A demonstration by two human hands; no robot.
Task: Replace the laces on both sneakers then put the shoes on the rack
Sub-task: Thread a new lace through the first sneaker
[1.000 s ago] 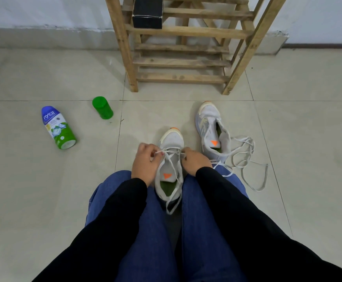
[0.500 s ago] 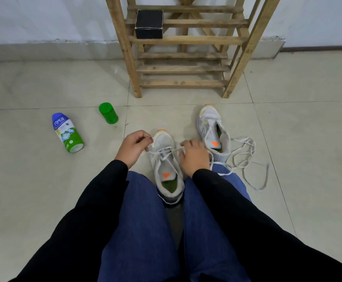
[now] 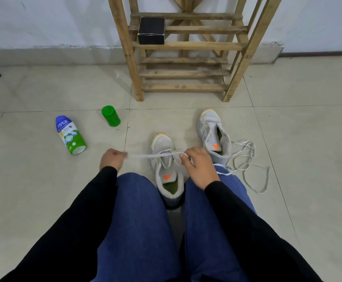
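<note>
While both sneakers sit on the floor and none is on the rack, the task reads as early to midway; items follow from left to right.

- Nycil powder bottle (image 3: 70, 135): lying on its side on the tiles, uncapped.
- Green cap (image 3: 110, 116): just beside the bottle, apart from it.
- Left hand (image 3: 111, 159): fingers curled, pinching the end of the lace (image 3: 145, 156) and drawing it taut out to the left.
- Black box (image 3: 151, 30): on an upper slat of the rack.
- Near sneaker (image 3: 167, 169): held between the knees, toe away. Its lace crosses only the eyelets nearest the toe, and the ones by the tongue are bare. Whether this lace is old or new cannot be told.
- Wooden rack (image 3: 186, 45): against the wall, with no shoes on it.
- Right hand (image 3: 200, 167): over the sneaker's right eyelet row, thumb and forefinger apparently pinching the lace there.
- Second sneaker (image 3: 213, 135): just beside the right knee, its eyelets unthreaded.
- Loose lace (image 3: 247, 163): heaped on the floor at that shoe's right side.

Left to do, by judgement: finish lacing the near shoe, lace the second shoe, then shelve both.
</note>
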